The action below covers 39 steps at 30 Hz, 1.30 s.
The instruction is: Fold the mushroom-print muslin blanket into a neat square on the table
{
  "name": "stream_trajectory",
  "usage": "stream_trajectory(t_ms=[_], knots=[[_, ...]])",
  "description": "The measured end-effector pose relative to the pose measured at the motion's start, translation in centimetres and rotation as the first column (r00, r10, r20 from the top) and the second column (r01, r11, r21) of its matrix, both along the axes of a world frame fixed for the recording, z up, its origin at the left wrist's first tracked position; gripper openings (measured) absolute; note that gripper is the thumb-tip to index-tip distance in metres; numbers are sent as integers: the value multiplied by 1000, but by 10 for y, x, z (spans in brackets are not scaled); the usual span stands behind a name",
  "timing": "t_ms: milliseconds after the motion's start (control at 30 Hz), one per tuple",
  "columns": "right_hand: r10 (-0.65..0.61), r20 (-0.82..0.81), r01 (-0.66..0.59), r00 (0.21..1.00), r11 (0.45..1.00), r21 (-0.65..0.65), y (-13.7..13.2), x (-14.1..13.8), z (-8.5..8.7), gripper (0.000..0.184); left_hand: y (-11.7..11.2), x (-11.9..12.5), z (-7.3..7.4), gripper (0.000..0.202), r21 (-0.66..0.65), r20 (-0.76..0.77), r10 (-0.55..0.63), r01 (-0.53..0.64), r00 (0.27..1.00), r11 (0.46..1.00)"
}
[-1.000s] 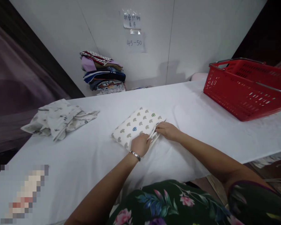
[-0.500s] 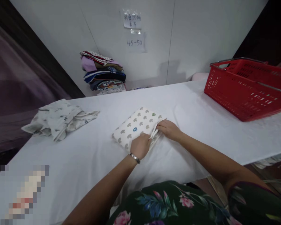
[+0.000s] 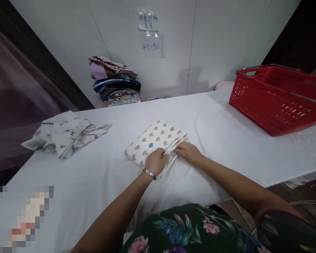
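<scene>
A folded white cloth [image 3: 158, 135] printed with beige mushrooms, one blue and one green, lies at the middle of the table. My left hand [image 3: 156, 161], with a silver bracelet at the wrist, is closed on its near edge, the thumb and fingers pinching the layers. To the right of it, my right hand [image 3: 187, 151] grips the same layered edge near the right corner. The fingertips of both hands are partly hidden by the fabric. Whether the cloth is a garment I cannot tell.
A crumpled printed white cloth [image 3: 65, 133] lies at the table's left. A red plastic basket [image 3: 276, 102] stands at the right. Against the wall is a stack of folded clothes [image 3: 116, 82]. White fabric covers the table [image 3: 216, 123]; a pixelated patch hides its lower left.
My right hand has moved slightly down, toward me, along the cloth's edge. The layers at that edge stand a little more open. My left hand has shifted slightly up and left.
</scene>
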State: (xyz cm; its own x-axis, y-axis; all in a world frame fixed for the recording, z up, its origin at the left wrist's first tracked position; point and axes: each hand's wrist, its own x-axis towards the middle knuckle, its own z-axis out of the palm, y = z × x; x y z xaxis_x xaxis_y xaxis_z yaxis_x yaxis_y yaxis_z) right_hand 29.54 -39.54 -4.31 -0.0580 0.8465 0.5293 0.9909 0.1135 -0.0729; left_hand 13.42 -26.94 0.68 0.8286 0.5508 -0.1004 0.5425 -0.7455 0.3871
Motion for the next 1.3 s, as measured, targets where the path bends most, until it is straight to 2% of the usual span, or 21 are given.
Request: stream_trajectory(t_ms=[233, 367, 467, 600, 767, 933, 1133, 1300], knots=[[62, 82, -52, 995, 991, -124, 12, 4, 8, 23, -2, 0, 0, 14, 9, 27, 4, -5, 1000, 1000], [49, 66, -46, 997, 998, -46, 9, 2, 9, 24, -5, -1, 4, 17, 78, 19, -18, 17, 1000, 997], [25, 50, -26, 998, 999, 18, 4, 0, 6, 25, -11, -2, 5, 19, 161, -15, -77, 78, 997, 984], [35, 37, -37, 999, 999, 35, 1, -1, 1, 25, -22, -3, 3, 19, 227, -86, -140, 156, 986, 961], [27, 23, -29, 999, 998, 48, 0, -1, -3, 23, -27, 0, 1, 34, 301, -122, -154, 185, 980, 935], [20, 0, -20, 1000, 998, 58, -2, -2, -4, 23, -26, 6, 3, 21, 282, -202, -144, 198, 969, 939], [-23, -126, 24, 992, 1000, 9, -4, -6, -1, 24, -22, 7, 3, 20, 275, -144, -150, 185, 978, 943], [-59, -156, 52, 986, 997, -54, -3, -1, -1, 24, -17, 6, 3, 20, 238, -124, -121, 148, 985, 960]])
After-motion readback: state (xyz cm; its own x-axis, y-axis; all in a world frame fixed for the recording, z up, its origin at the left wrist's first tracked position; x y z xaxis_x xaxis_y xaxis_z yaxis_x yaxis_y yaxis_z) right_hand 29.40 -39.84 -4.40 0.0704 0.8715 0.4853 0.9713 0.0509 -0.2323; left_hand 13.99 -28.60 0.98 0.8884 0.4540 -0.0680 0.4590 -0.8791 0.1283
